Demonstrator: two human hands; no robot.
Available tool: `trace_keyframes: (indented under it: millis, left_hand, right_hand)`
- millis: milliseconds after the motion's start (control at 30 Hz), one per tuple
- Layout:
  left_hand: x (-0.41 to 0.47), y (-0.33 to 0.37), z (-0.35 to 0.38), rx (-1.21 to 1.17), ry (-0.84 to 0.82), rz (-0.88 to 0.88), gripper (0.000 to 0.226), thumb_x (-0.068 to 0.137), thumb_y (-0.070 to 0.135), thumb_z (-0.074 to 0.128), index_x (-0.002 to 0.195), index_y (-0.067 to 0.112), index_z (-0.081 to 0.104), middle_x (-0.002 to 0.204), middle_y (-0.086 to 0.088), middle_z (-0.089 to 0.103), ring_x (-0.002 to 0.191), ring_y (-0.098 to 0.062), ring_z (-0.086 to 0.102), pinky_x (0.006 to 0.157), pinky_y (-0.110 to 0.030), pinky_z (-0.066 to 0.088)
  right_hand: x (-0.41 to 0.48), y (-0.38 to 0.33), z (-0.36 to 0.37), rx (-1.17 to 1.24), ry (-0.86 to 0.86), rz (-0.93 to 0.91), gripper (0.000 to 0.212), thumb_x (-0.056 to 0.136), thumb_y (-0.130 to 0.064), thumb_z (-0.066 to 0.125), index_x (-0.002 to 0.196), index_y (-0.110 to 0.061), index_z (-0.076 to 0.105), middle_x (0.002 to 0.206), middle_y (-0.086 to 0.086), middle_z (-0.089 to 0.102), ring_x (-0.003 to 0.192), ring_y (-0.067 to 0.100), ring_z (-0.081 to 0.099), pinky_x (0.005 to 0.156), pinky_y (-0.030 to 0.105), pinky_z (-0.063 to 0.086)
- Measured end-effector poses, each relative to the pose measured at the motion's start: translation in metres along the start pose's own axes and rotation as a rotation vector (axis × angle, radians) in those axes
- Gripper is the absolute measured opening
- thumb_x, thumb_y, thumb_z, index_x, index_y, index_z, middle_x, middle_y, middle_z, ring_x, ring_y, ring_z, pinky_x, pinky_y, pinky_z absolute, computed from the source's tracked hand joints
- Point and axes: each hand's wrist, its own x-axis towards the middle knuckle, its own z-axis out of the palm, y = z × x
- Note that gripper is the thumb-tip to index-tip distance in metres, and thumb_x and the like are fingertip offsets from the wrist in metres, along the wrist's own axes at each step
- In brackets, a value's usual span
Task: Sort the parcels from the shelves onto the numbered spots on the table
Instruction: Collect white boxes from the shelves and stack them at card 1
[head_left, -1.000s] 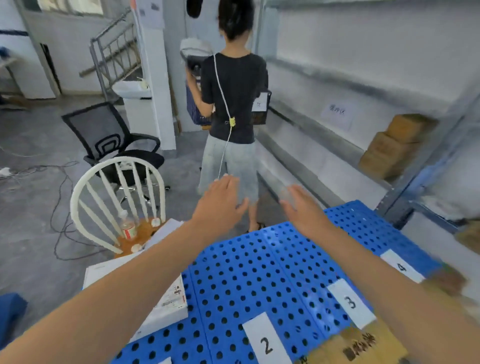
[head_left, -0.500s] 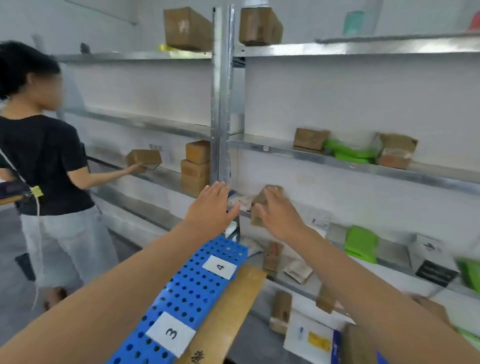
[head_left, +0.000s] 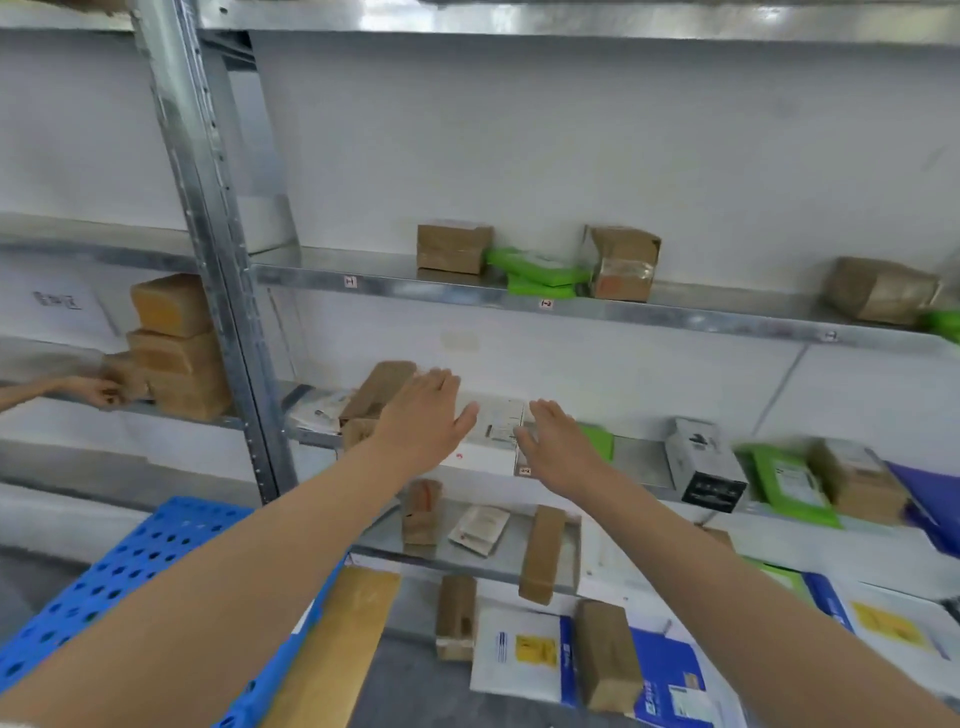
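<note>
Both my arms reach toward the metal shelves (head_left: 467, 293). A flat white parcel (head_left: 496, 434) lies on the middle shelf between my hands. My left hand (head_left: 423, 421) hovers with straight fingers at its left end, in front of a brown cardboard box (head_left: 376, 387). My right hand (head_left: 558, 439) is spread open at the parcel's right end, beside a green bag (head_left: 597, 439). Neither hand holds anything. The corner of the blue perforated table (head_left: 114, 571) shows at lower left, with a long brown box (head_left: 337, 639) lying on its edge.
More brown boxes (head_left: 452, 247) and green bags (head_left: 535, 270) sit on the upper shelf. A black-and-white box (head_left: 701, 462) stands right of my hands. Lower shelves hold brown boxes (head_left: 543, 553) and white and blue mailers (head_left: 519, 654). Another person's hand (head_left: 98, 389) touches stacked boxes (head_left: 171, 343) at left.
My view has swung from the table to the shelves. Both hands have moved forward to either side of the white parcel on the middle shelf.
</note>
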Motion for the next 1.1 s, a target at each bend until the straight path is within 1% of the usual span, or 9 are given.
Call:
trace_keyframes:
  millis: [133, 300, 567, 700, 800, 867, 967, 1033, 1100]
  left_hand:
    - [0.049, -0.03, 0.045, -0.04, -0.056, -0.017, 0.053, 0.1, 0.045, 0.03, 0.134, 0.008, 0.044, 0.142, -0.01, 0.045, 0.13, -0.028, 0.041, 0.11, -0.041, 0.031]
    - [0.11, -0.068, 0.088, -0.113, -0.145, 0.016, 0.055, 0.101, 0.043, 0.029, 0.142, 0.007, 0.036, 0.149, -0.009, 0.037, 0.138, -0.024, 0.032, 0.112, -0.034, 0.026]
    - [0.188, -0.114, 0.163, -0.119, -0.265, 0.001, 0.057, 0.102, 0.043, 0.028, 0.143, 0.005, 0.031, 0.155, -0.008, 0.026, 0.144, -0.021, 0.02, 0.116, -0.032, 0.017]
    - [0.214, -0.13, 0.209, -0.109, -0.347, -0.077, 0.052, 0.1, 0.043, 0.031, 0.134, 0.005, 0.04, 0.142, -0.009, 0.041, 0.134, -0.023, 0.035, 0.113, -0.034, 0.029]
    - [0.228, -0.134, 0.233, -0.113, -0.374, -0.161, 0.05, 0.1, 0.04, 0.034, 0.133, 0.004, 0.041, 0.137, -0.011, 0.045, 0.13, -0.025, 0.041, 0.109, -0.036, 0.035]
    - [0.235, -0.135, 0.248, -0.06, -0.429, -0.218, 0.052, 0.1, 0.036, 0.034, 0.139, 0.002, 0.034, 0.144, -0.016, 0.038, 0.136, -0.03, 0.033, 0.114, -0.04, 0.029]
    - [0.241, -0.137, 0.271, 0.018, -0.604, -0.317, 0.065, 0.101, 0.036, 0.031, 0.15, 0.0, 0.007, 0.157, -0.023, 0.004, 0.147, -0.036, 0.002, 0.12, -0.044, 0.004]
    - [0.242, -0.137, 0.285, 0.022, -0.681, -0.367, 0.073, 0.101, 0.041, 0.03, 0.15, -0.001, -0.003, 0.157, -0.025, -0.007, 0.146, -0.037, -0.005, 0.119, -0.044, 0.001]
    - [0.247, -0.138, 0.293, -0.017, -0.674, -0.43, 0.077, 0.101, 0.044, 0.032, 0.15, -0.002, -0.005, 0.157, -0.025, -0.007, 0.146, -0.038, -0.002, 0.119, -0.044, 0.004]
  right_hand:
    - [0.058, 0.013, 0.028, -0.004, -0.074, 0.019, 0.046, 0.1, -0.032, 0.039, 0.137, -0.004, 0.041, 0.138, 0.013, 0.043, 0.126, 0.033, 0.043, 0.105, 0.039, 0.035]
    - [0.13, 0.023, 0.066, 0.036, -0.148, 0.103, 0.051, 0.102, -0.031, 0.037, 0.144, -0.002, 0.032, 0.149, 0.015, 0.034, 0.137, 0.03, 0.033, 0.112, 0.035, 0.028]
    - [0.212, 0.057, 0.111, 0.098, -0.223, 0.226, 0.059, 0.102, -0.036, 0.034, 0.15, -0.004, 0.022, 0.155, 0.011, 0.025, 0.141, 0.026, 0.027, 0.116, 0.035, 0.023]
    - [0.243, 0.081, 0.128, 0.091, -0.263, 0.246, 0.059, 0.102, -0.033, 0.035, 0.15, -0.003, 0.02, 0.157, 0.011, 0.021, 0.145, 0.023, 0.021, 0.117, 0.032, 0.019]
    - [0.263, 0.1, 0.14, 0.116, -0.304, 0.265, 0.059, 0.102, -0.033, 0.035, 0.151, -0.003, 0.019, 0.158, 0.009, 0.018, 0.146, 0.023, 0.021, 0.117, 0.032, 0.019]
    - [0.273, 0.109, 0.149, 0.155, -0.337, 0.284, 0.06, 0.102, -0.034, 0.035, 0.152, -0.005, 0.018, 0.159, 0.007, 0.016, 0.145, 0.022, 0.022, 0.117, 0.032, 0.02]
    - [0.288, 0.118, 0.166, 0.261, -0.362, 0.335, 0.061, 0.102, -0.033, 0.036, 0.153, -0.007, 0.014, 0.161, 0.005, 0.011, 0.146, 0.022, 0.021, 0.116, 0.032, 0.021]
    - [0.297, 0.124, 0.179, 0.335, -0.387, 0.371, 0.063, 0.102, -0.03, 0.037, 0.153, -0.007, 0.008, 0.162, 0.005, 0.003, 0.147, 0.022, 0.016, 0.116, 0.031, 0.018]
    - [0.303, 0.128, 0.191, 0.366, -0.403, 0.38, 0.066, 0.101, -0.027, 0.039, 0.153, -0.006, 0.005, 0.161, 0.006, -0.002, 0.147, 0.024, 0.017, 0.118, 0.03, 0.02]
